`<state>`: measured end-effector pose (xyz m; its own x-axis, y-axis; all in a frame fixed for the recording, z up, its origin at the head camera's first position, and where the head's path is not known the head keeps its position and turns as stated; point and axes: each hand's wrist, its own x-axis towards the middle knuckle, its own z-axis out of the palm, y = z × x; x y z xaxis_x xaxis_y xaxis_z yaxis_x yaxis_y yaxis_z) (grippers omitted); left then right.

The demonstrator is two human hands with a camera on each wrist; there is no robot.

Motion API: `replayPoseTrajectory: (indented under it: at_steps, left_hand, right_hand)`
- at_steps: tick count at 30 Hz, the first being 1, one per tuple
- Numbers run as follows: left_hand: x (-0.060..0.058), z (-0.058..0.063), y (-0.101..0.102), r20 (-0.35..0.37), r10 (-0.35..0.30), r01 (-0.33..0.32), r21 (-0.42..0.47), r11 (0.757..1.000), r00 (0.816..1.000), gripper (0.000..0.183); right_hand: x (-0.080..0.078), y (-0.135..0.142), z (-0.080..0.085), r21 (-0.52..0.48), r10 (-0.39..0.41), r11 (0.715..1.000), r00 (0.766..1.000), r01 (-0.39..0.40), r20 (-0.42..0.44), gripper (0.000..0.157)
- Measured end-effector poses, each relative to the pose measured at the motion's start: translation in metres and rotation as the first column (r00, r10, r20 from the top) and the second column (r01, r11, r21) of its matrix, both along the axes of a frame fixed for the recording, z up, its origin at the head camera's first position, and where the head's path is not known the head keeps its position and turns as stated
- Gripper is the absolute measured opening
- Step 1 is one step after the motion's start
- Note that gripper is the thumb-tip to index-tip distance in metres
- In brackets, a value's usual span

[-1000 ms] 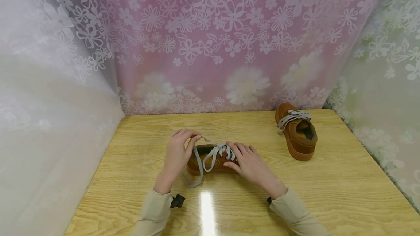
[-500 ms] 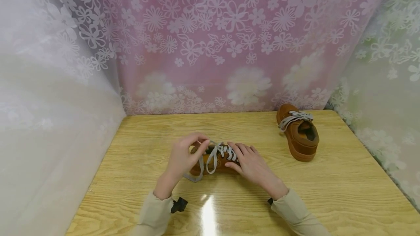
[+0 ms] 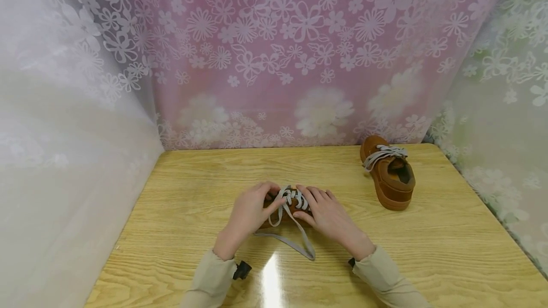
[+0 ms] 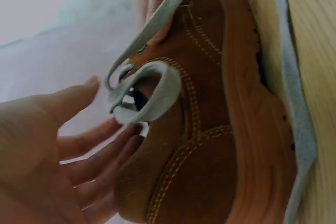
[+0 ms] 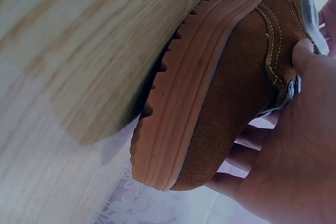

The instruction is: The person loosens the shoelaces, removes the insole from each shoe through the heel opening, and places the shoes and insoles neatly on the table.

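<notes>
Left hand is loosely spread, thumb and fingers parted, its fingertips right by the grey lace loop on the brown shoe. Right hand holds that shoe over its toe end, thumb on the near side and fingers round the far one. The shoe sits upright about midway between the left and right edges of the desk, toe toward the right edge; its mate stands near the far right corner.

The loop looks like the weak point: no firm pinch on it shows, so a pull on the wrong strand could shrink it or draw it out. Whether a fingertip actually touches it is hard to tell in the soft left wrist view. The long lace tail lies slack on the near side, bent back toward the left edge; it could snag on the left sleeve and tug the bow lopsided. If the right hand eased off, a hard pull would probably slide the shoe leftward.
</notes>
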<state>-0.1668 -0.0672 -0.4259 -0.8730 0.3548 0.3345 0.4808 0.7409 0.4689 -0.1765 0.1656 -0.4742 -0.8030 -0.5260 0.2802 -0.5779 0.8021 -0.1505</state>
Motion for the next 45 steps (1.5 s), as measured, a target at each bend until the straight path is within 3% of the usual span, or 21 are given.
replayPoseTrajectory:
  at_steps: [3, 8, 11, 14, 22, 27, 31, 33, 38, 42, 45]
  left_hand:
    - [-0.001, -0.003, 0.002, 0.030, -0.007, 0.010, -0.071, 0.997, 1.000, 0.034]
    - [-0.002, -0.001, 0.002, 0.043, -0.003, 0.006, -0.058, 0.998, 0.999, 0.022]
    - [-0.005, 0.003, -0.004, 0.066, 0.008, -0.007, -0.013, 1.000, 0.998, 0.012]
    - [-0.010, 0.011, -0.009, 0.092, 0.008, -0.011, 0.036, 0.999, 0.996, 0.023]
    - [-0.038, 0.038, 0.005, 0.072, 0.017, -0.026, 0.126, 0.992, 0.997, 0.026]
    - [-0.049, 0.037, 0.017, 0.081, -0.039, 0.018, 0.251, 0.968, 0.996, 0.028]
    - [-0.047, 0.030, 0.018, 0.117, -0.090, 0.050, 0.313, 0.948, 0.989, 0.038]
    - [-0.044, 0.026, 0.016, 0.116, -0.073, 0.037, 0.287, 0.957, 0.990, 0.037]
    - [-0.031, 0.016, 0.011, 0.061, 0.000, -0.007, 0.107, 0.994, 0.998, 0.019]
    - [-0.023, 0.005, 0.010, 0.035, -0.063, 0.063, -0.003, 0.998, 0.997, 0.016]
    - [-0.021, -0.002, 0.012, -0.001, -0.103, 0.102, -0.035, 0.994, 0.995, 0.018]
  right_hand:
    - [0.001, 0.001, 0.001, 0.003, -0.010, 1.000, 1.000, 0.010, 0.007, 0.072]
    - [0.001, 0.003, 0.001, 0.005, -0.015, 1.000, 1.000, 0.016, -0.005, 0.072]
    - [0.001, 0.002, 0.000, 0.011, -0.008, 1.000, 1.000, 0.008, -0.018, 0.072]
    - [0.001, 0.000, 0.000, 0.012, -0.001, 1.000, 1.000, 0.001, -0.020, 0.071]
    - [0.002, -0.001, 0.001, -0.006, -0.011, 1.000, 1.000, 0.011, -0.011, 0.071]
    - [0.001, 0.001, 0.000, -0.007, -0.006, 1.000, 1.000, 0.006, -0.012, 0.071]
    - [0.001, 0.000, -0.001, -0.001, -0.009, 1.000, 1.000, 0.009, -0.012, 0.071]
    - [0.001, -0.001, -0.002, -0.001, -0.012, 1.000, 1.000, 0.012, -0.008, 0.071]
    - [0.001, -0.001, -0.001, 0.002, -0.021, 1.000, 1.000, 0.021, 0.006, 0.073]
    - [0.001, 0.000, -0.002, 0.006, -0.022, 1.000, 1.000, 0.022, 0.010, 0.073]
    - [0.001, 0.000, -0.002, 0.010, -0.012, 1.000, 1.000, 0.012, 0.002, 0.073]
